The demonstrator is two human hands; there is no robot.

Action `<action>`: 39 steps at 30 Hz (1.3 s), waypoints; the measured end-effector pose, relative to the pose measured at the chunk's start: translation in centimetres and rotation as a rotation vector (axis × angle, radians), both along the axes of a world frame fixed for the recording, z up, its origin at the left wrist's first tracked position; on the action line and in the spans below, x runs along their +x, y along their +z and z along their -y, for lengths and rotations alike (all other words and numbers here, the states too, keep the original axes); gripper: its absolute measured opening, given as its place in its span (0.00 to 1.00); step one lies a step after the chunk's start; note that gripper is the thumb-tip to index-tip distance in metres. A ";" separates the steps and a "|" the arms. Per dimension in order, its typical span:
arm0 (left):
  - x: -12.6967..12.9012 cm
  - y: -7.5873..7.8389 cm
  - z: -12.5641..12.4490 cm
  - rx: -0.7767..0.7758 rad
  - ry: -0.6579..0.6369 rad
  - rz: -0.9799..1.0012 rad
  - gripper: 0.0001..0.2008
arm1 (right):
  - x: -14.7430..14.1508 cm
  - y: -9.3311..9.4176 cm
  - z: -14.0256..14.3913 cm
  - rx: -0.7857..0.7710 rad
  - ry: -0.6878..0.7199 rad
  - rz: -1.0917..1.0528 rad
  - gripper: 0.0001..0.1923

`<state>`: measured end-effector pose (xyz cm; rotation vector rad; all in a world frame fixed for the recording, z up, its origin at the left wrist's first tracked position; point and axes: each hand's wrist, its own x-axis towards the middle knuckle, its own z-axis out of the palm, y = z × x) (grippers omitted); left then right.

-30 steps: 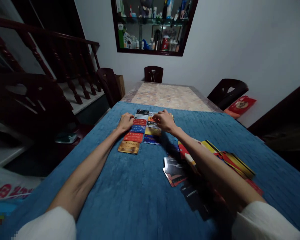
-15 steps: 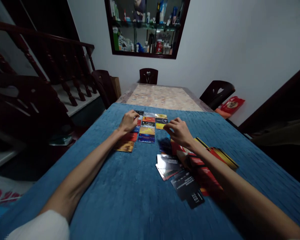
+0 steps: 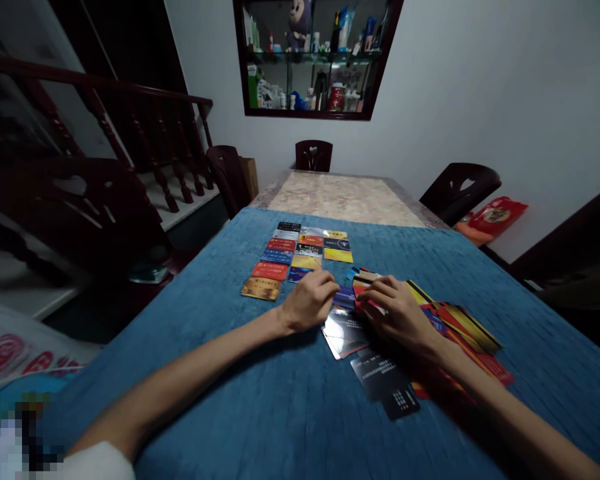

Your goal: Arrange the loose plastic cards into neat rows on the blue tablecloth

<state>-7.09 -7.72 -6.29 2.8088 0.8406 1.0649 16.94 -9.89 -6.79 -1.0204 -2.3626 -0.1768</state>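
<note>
Currently, cards (image 3: 283, 245) are laid in three columns on cloth (image 3: 205, 400); print (image 3: 380, 365) too small to be read; loose pile (image 3: 467, 327) partly covered by right hand (image 3: 397, 310), left hand (image 3: 307, 300) held just beside; both half-curled, any grip can't be told

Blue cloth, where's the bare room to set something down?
Bare: the blue cloth between the left forearm and the small black card; also right of the card columns, beyond the loose cards. Crowded: around the right hand and beside the left hand.
</note>
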 end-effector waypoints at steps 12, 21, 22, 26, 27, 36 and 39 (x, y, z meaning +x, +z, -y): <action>-0.8 -1.7 3.8 -0.105 -0.074 -0.043 0.14 | -0.7 -0.2 2.9 -0.087 0.054 -0.005 0.13; -0.8 -1.7 3.7 -0.140 -0.118 -0.113 0.14 | -0.7 -0.7 3.1 -0.106 0.083 0.041 0.16; -0.8 -1.7 3.7 -0.145 -0.111 -0.121 0.14 | -0.7 -0.8 3.0 -0.101 0.076 0.049 0.17; -0.8 -1.8 3.5 -0.163 -0.083 -0.116 0.15 | -0.8 -1.2 2.9 -0.069 0.050 0.065 0.16; -0.8 -1.8 3.5 -0.171 -0.076 -0.108 0.15 | -0.8 -1.3 2.9 -0.066 0.050 0.063 0.15; -0.8 -2.2 3.1 -0.172 -0.059 -0.076 0.10 | -0.8 -1.9 2.5 -0.060 0.041 0.037 0.15; -0.8 -2.1 3.0 -0.156 -0.051 -0.055 0.10 | -0.7 -1.8 2.5 -0.049 0.014 0.033 0.15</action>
